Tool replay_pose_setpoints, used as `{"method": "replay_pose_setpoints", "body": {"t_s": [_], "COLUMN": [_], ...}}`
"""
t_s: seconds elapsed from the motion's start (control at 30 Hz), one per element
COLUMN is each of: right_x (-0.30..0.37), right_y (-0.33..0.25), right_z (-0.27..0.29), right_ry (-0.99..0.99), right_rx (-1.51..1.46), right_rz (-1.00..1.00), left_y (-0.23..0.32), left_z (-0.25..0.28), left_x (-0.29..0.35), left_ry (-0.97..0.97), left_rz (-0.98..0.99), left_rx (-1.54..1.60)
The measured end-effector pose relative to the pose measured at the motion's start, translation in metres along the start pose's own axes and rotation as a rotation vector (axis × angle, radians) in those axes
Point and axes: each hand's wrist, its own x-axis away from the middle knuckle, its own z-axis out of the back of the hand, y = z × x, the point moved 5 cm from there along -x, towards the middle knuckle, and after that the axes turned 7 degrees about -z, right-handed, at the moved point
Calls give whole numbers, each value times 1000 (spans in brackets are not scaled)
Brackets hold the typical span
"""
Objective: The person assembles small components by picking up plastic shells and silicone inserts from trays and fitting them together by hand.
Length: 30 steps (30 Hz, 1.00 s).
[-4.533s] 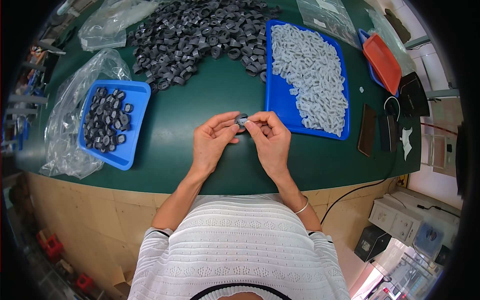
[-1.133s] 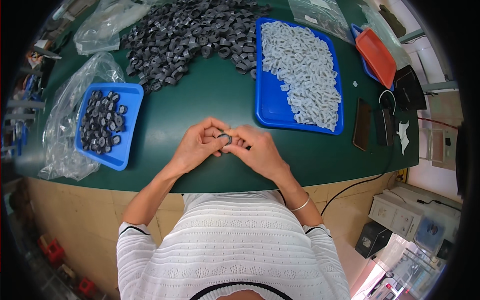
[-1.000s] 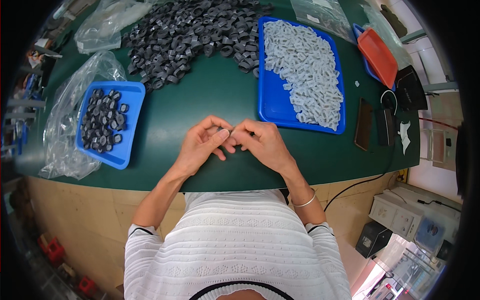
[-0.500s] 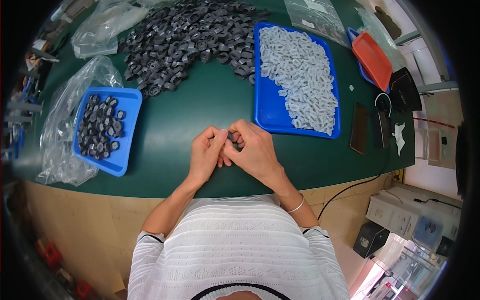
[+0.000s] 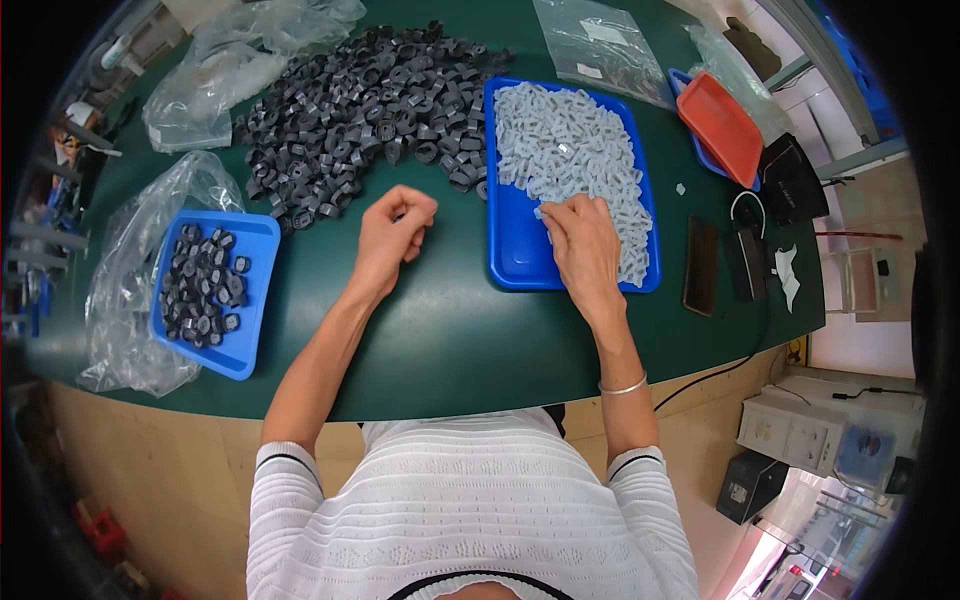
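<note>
My right hand [image 5: 587, 245] reaches into the large blue tray [image 5: 525, 283], thumb and fingers pinched at the edge of a heap of small pale plastic pieces [image 5: 570, 150]. A pale piece shows at its fingertips. My left hand [image 5: 388, 238] is raised over the green table, fingers curled closed; what they hold, if anything, is hidden. Beyond the left hand spreads a big pile of dark grey ring-shaped plastic parts [image 5: 370, 100]. At the left, a smaller light blue tray [image 5: 255, 290] holds several dark parts [image 5: 203, 285] with inserts in them.
Clear plastic bags [image 5: 130, 300] lie around the small tray and at the back. An orange-red tray [image 5: 720, 125] rests on a blue one at the right. Near it are a phone [image 5: 701, 265], a black device [image 5: 745, 260] with a cable, and a scrap of white paper [image 5: 787, 275].
My hands were together near the table's front, fingering a small dark part. They have parted: the right moved into the large tray, the left went forward and left.
</note>
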Motion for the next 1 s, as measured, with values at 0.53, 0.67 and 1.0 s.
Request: {"method": "replay_pose_setpoints", "body": {"t_s": [0.53, 0.67, 1.0], "right_x": [8, 13, 52], "right_y": [-13, -1, -32], "right_z": [-14, -7, -43], "right_ry": [-147, -80, -460], "right_rx": [-11, -176, -1199], "right_rz": [125, -41, -532], "left_y": [6, 4, -4], "left_z": [-1, 14, -12], "left_x": [21, 61, 78], "left_ry": [-87, 11, 13], "left_rz": [-240, 171, 176], "left_rx": [-657, -52, 139]}}
